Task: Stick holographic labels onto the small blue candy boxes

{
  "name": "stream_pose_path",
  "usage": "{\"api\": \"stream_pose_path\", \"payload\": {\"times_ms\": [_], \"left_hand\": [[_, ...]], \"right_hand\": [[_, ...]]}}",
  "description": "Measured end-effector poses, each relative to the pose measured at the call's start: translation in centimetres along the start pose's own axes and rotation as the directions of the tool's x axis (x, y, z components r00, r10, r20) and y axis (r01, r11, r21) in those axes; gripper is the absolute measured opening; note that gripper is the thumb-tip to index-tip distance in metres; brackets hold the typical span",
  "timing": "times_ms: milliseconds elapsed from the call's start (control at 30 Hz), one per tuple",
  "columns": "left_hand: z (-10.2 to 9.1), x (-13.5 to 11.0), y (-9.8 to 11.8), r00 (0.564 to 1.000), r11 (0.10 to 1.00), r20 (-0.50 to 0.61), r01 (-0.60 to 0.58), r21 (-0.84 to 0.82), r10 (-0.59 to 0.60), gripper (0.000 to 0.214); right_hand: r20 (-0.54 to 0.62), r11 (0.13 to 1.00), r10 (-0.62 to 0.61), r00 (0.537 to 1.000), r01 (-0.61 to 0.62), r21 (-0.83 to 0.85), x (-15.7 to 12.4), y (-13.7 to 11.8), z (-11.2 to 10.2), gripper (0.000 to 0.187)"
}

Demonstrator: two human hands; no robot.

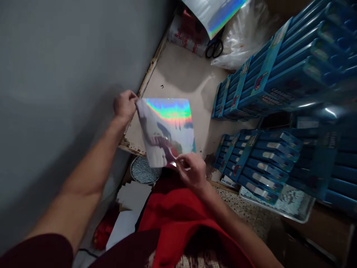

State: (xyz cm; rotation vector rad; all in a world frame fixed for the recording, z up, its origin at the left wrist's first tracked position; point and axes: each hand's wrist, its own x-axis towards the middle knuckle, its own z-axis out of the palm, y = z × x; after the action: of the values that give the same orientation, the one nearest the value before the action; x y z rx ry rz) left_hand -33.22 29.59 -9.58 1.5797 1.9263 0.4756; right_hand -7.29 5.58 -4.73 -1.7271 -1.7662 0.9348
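A shiny holographic sheet (167, 130) with a rainbow sheen is held over the pale tabletop (178, 74). My left hand (125, 106) pinches its upper left corner, near the wall. Lower down, my right hand (192, 169) has thumb and fingers closed on the sheet's bottom edge, right of its middle. The sheet looks slightly bent along its left side. Reflections of the surroundings show on its surface.
Stacks of blue printed boxes (251, 85) stand at the right, with more blue boxes (251, 160) below. Black scissors (214, 48), a clear plastic bag (245, 33) and another holographic sheet (214, 15) lie at the back. A round container (145, 170) of pale pellets sits below the table's edge.
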Motion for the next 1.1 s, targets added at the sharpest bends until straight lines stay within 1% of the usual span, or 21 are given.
{"api": "stream_pose_path", "payload": {"times_ms": [33, 100, 167, 233, 300, 333, 400, 467, 500, 533, 567, 600, 633, 667, 700, 767, 800, 867, 900, 1000, 1100], "left_hand": [[-0.6, 2.0, 0.5, 0.999, 0.985, -0.015, -0.043, 0.169, 0.046, 0.021], [-1.1, 5.1, 2.0, 0.985, 0.903, 0.081, -0.171, 0.395, 0.151, 0.028], [-0.6, 6.9, 3.6, 0.962, 0.857, 0.177, -0.268, 0.441, 0.21, 0.031], [0.7, 7.8, 4.8, 0.947, 0.845, 0.228, -0.306, 0.438, 0.225, 0.029], [2.1, 8.1, 5.5, 0.94, 0.845, 0.246, -0.323, 0.426, 0.236, 0.025], [2.7, 8.0, 5.7, 0.938, 0.849, 0.23, -0.335, 0.409, 0.259, 0.024], [3.5, 7.1, 5.7, 0.937, 0.86, 0.131, -0.348, 0.373, 0.322, 0.03], [4.0, 4.6, 5.4, 0.938, 0.889, 0.003, -0.328, 0.319, 0.345, 0.041], [4.3, 2.6, 5.0, 0.948, 0.918, -0.037, -0.295, 0.266, 0.315, 0.04], [4.6, 0.2, 4.4, 0.968, 0.955, -0.049, -0.235, 0.183, 0.247, 0.031], [5.0, -2.5, 3.8, 0.988, 0.987, -0.032, -0.15, 0.063, 0.152, 0.023], [5.3, -5.5, 3.0, 0.999, 0.995, 0.029, -0.042, -0.094, 0.045, 0.026], [5.7, -8.5, 2.2, 0.988, 0.962, 0.143, 0.088, -0.259, -0.052, 0.034], [6.0, -11.4, 1.5, 0.949, 0.886, 0.294, 0.23, -0.402, -0.113, 0.043], [6.3, -14.1, 0.9, 0.9, 0.791, 0.417, 0.343, -0.506, -0.124, 0.049], [6.9, -18.2, 0.0, 0.804, 0.566, 0.587, 0.528, -0.633, -0.093, 0.062], [7.2, -19.6, -0.2, 0.767, 0.461, 0.638, 0.591, -0.662, -0.067, 0.069], [7.8, -21.2, -0.5, 0.713, 0.297, 0.7, 0.678, -0.672, -0.042, 0.076], [8.2, -21.5, -0.6, 0.69, 0.245, 0.722, 0.709, -0.662, -0.046, 0.074], [9.2, -21.8, -1.0, 0.628, 0.138, 0.773, 0.776, -0.615, -0.086, 0.063], [10.0, -22.5, -1.6, 0.606, 0.075, 0.778, 0.795, -0.603, -0.166, 0.048]], "right_hand": [[-0.024, 0.984, 0.122, 0.992, -0.118, 0.136, -0.8, 0.0, -0.3, 0.017], [-0.031, 0.87, 0.362, 0.932, -0.326, 0.369, -1.6, 0.5, -0.6, 0.021], [-0.021, 0.755, 0.5, 0.866, -0.424, 0.501, -1.6, 1.3, -0.8, 0.026], [-0.021, 0.697, 0.545, 0.838, -0.439, 0.567, -1.1, 2.3, -0.8, 0.029], [-0.018, 0.664, 0.557, 0.83, -0.432, 0.61, -0.7, 3.3, -0.8, 0.032], [-0.009, 0.646, 0.561, 0.828, -0.431, 0.629, -0.5, 3.6, -0.7, 0.033], [0.036, 0.593, 0.574, 0.818, -0.445, 0.671, -0.2, 4.1, -0.4, 0.036], [0.101, 0.522, 0.587, 0.803, -0.471, 0.711, 0.0, 4.1, 0.0, 0.037], [0.132, 0.494, 0.586, 0.8, -0.481, 0.724, 0.2, 4.0, 0.1, 0.038], [0.156, 0.475, 0.579, 0.8, -0.487, 0.733, 0.3, 3.7, 0.2, 0.038], [0.175, 0.467, 0.567, 0.805, -0.489, 0.736, 0.5, 3.4, 0.3, 0.037], [0.191, 0.465, 0.553, 0.811, -0.491, 0.737, 0.7, 3.0, 0.3, 0.037], [0.211, 0.459, 0.539, 0.816, -0.494, 0.739, 0.8, 2.6, 0.3, 0.036], [0.235, 0.446, 0.525, 0.818, -0.499, 0.743, 1.0, 2.1, 0.2, 0.036], [0.261, 0.428, 0.512, 0.818, -0.506, 0.749, 1.1, 1.7, 0.2, 0.036], [0.31, 0.393, 0.493, 0.813, -0.526, 0.754, 1.3, 0.9, 0.2, 0.036], [0.327, 0.383, 0.487, 0.81, -0.535, 0.753, 1.4, 0.6, 0.3, 0.037], [0.353, 0.379, 0.477, 0.805, -0.551, 0.744, 1.3, 0.4, 0.4, 0.038], [0.365, 0.381, 0.474, 0.802, -0.56, 0.736, 1.2, 0.5, 0.5, 0.039], [0.401, 0.386, 0.462, 0.791, -0.587, 0.712, 0.6, 0.9, 0.6, 0.039], [0.442, 0.369, 0.471, 0.763, -0.626, 0.687, -0.3, 1.5, 0.7, 0.037]]}}
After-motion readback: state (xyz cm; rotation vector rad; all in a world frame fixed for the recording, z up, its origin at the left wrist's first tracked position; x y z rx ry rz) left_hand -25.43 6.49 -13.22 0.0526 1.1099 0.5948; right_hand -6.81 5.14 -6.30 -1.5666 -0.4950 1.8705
